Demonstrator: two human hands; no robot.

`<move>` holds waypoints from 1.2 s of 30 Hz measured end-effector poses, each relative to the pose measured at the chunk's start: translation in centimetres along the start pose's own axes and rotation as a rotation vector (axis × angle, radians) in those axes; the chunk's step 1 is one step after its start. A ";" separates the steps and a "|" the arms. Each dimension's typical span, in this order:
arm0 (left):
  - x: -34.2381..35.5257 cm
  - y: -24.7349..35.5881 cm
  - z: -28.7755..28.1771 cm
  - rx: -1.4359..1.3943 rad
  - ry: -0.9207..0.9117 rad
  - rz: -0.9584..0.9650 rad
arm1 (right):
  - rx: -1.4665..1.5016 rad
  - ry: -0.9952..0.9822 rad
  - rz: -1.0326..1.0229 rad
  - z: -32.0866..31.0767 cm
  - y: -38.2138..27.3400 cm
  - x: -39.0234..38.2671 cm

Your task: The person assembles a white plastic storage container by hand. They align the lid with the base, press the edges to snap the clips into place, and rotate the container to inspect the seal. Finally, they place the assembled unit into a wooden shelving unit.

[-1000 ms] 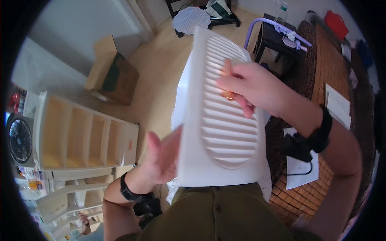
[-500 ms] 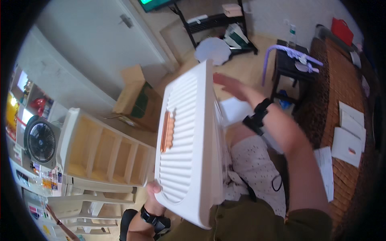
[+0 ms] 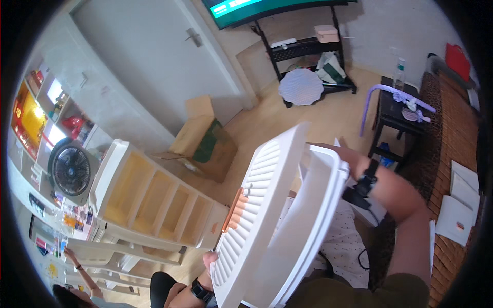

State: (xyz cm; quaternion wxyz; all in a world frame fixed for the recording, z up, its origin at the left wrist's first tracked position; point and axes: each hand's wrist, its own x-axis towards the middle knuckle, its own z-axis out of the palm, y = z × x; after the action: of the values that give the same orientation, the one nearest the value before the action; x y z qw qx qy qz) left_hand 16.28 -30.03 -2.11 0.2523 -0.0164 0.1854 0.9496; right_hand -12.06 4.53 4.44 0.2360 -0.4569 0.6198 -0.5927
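Note:
A white plastic drawer (image 3: 277,185) is tilted over my lap, its ribbed front facing left, with a long copper-coloured handle (image 3: 233,208) on it and its hollow bin at the right. My left hand (image 3: 209,261) grips the front's lower left edge, thumb showing, most fingers hidden. My right hand (image 3: 333,150) is at the far upper end, its fingers hidden behind the drawer. The patterned cloth on my lap (image 3: 339,241) shows beside the bin.
At left are a cream cabinet frame (image 3: 128,195), a fan (image 3: 72,167) and another person's arm (image 3: 84,274). Ahead are an open cardboard box (image 3: 205,149) and a black stand (image 3: 303,43). At right are a stool (image 3: 390,113) and a woven mat (image 3: 447,154) with papers.
My right hand has left the copper handle and moved behind the drawer's far end. The drawer has turned, exposing its bin on the right. The view has tilted up toward the room.

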 end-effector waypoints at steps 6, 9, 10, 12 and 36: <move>7.2 3.1 5.0 0.510 0.288 0.233 | 0.110 0.336 0.493 -1.8 -6.1 -5.5; 11.4 7.4 7.4 0.766 0.115 0.204 | 0.228 0.498 0.708 -1.9 -6.3 -8.0; 12.9 9.1 7.8 0.769 0.026 0.112 | 0.147 0.624 0.772 -1.6 -5.8 -8.5; 15.5 11.8 8.0 0.778 -0.042 -0.064 | 0.298 0.720 0.712 -0.9 -4.8 -9.6; 27.1 12.9 4.1 0.339 -0.078 -0.520 | 0.448 0.802 0.779 4.4 11.5 -15.2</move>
State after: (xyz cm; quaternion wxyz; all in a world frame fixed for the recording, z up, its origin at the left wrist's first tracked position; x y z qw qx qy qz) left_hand -13.35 -26.08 2.73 0.4928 0.0155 0.3211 0.8086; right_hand -4.56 13.70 -11.08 0.2742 0.1238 0.6421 -0.7051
